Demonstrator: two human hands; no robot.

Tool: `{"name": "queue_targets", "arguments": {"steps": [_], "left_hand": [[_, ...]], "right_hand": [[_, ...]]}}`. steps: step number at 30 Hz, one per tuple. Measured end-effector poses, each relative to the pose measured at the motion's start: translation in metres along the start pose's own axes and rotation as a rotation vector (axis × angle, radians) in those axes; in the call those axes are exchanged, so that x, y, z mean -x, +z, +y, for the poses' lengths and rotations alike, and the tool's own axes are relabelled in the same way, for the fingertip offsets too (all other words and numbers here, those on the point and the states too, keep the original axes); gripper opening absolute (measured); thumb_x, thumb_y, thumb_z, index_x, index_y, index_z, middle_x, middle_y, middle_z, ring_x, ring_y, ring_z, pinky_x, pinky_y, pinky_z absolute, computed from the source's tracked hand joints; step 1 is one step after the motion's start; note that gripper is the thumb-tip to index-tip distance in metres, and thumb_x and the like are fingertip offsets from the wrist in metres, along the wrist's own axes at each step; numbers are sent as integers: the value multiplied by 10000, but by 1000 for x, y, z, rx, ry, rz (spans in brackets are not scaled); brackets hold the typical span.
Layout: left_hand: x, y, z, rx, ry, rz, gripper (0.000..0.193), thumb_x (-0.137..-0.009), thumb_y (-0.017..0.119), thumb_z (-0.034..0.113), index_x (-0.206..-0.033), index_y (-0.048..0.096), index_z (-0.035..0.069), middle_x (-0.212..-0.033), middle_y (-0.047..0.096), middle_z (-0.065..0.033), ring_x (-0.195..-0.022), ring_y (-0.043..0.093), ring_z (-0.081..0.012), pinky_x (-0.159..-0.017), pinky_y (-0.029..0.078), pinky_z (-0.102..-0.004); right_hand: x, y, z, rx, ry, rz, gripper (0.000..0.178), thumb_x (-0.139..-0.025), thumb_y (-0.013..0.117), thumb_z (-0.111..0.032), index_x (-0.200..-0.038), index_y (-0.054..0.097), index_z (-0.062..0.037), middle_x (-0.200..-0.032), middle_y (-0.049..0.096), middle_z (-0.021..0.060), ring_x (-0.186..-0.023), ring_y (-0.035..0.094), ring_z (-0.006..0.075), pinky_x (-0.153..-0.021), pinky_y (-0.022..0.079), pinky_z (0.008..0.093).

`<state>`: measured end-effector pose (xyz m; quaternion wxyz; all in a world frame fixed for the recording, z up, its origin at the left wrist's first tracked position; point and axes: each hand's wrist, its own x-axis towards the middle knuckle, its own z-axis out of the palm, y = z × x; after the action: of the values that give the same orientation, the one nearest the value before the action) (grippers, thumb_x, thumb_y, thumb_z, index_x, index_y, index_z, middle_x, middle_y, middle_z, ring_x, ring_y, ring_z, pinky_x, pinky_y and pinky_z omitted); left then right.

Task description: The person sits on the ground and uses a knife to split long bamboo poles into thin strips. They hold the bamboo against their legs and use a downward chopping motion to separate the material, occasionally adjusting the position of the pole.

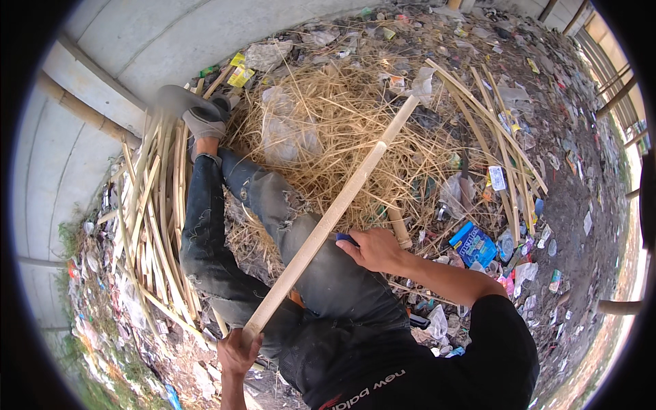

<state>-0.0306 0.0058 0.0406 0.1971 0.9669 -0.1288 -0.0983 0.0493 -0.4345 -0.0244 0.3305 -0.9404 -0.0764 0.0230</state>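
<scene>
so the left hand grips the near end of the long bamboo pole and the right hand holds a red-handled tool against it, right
Not quite. The head view shows the tool's handle in the right hand is blue, not red. The rest holds: the left hand grips the near end of the long bamboo pole, and the right hand holds the tool against it.

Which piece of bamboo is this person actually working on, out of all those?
Start at the big heap of dry straw. One long pale bamboo pole slants across it to the seated person's lap, gripped by the left hand at its near end. Unlike the thin split strips alongside, it is thick and whole.
</scene>
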Motion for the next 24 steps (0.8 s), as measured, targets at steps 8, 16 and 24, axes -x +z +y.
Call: {"name": "queue_targets", "arguments": {"steps": [8, 16, 24], "left_hand": [[-7, 1, 6, -17, -4, 42, 438, -858, 822, 415, -824, 608, 35, -632, 648, -195, -571, 685, -411, -495, 520, -471], [-17, -16, 2, 44, -1, -2, 408, -856, 832, 381, -836, 617, 36, -641, 658, -197, -584, 693, -398, -499, 518, -460], [-14, -12, -14, 25, 33, 44, 426, -863, 823, 385, -793, 591, 35, -566, 616, -166, -534, 675, -387, -481, 505, -442]], "right_hand": [[-42, -8, 34, 121, 110, -6, 601, -1058, 485, -544, -863, 712, -23, -631, 653, 205, -599, 653, 422, -564, 505, 512], [-72, -34, 102, 83, 336, 207, 594, -1060, 456, -570, -887, 720, -67, -689, 656, 226, -670, 656, 451, -629, 517, 529], [-49, 9, 47, 69, 148, -29, 577, -1053, 465, -574, -907, 719, -78, -688, 669, 204, -668, 679, 419, -637, 527, 529]]}}
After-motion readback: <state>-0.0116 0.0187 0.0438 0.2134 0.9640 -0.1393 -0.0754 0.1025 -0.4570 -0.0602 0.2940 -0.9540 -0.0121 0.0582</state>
